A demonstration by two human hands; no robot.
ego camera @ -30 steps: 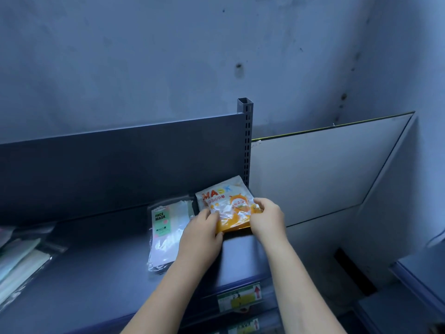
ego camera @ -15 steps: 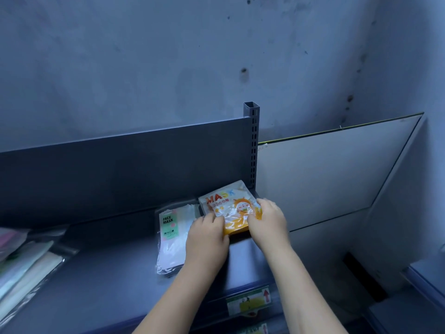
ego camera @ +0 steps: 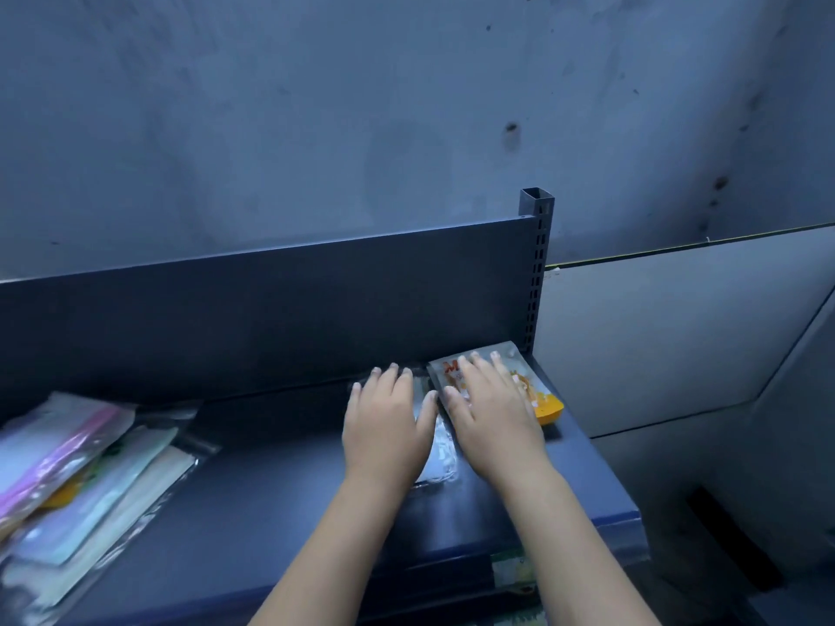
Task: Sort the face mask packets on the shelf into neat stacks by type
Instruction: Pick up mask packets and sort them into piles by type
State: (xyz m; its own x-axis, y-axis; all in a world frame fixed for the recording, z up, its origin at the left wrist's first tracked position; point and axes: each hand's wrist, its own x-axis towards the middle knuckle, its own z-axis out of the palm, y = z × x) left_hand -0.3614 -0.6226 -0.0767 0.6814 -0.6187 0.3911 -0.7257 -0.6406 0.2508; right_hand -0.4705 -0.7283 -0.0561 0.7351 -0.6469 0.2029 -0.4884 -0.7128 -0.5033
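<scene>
Since the earlier frames the hands are leaving their pinch on the edges of the orange packet and flattening out. The left hand is now lying on the white packet next door. The right hand is spreading over the orange one. The view is also swinging left, bringing more of the loose pile into frame.

- Orange packet: lying flat at the right end of the shelf, far edge close to the back panel, beside the slotted post. Its long axis is running front to back.
- White packet: just left of it, edges touching or nearly so, same front-to-back lie, mostly hidden under the left palm.
- Both hands: fingers straight and apart, pressing down, gripping nothing.
- Loose pile: well off to the left of both hands, packets overlapping and slanting across the shelf. The left hand is the nearer one.

Judgement: the two started stacks are being patted flat. The next reach is probably leftward to the pile, and each packet will need turning to match the front-to-back line.

Beyond the post, a pale board is leaning against the wall.
</scene>
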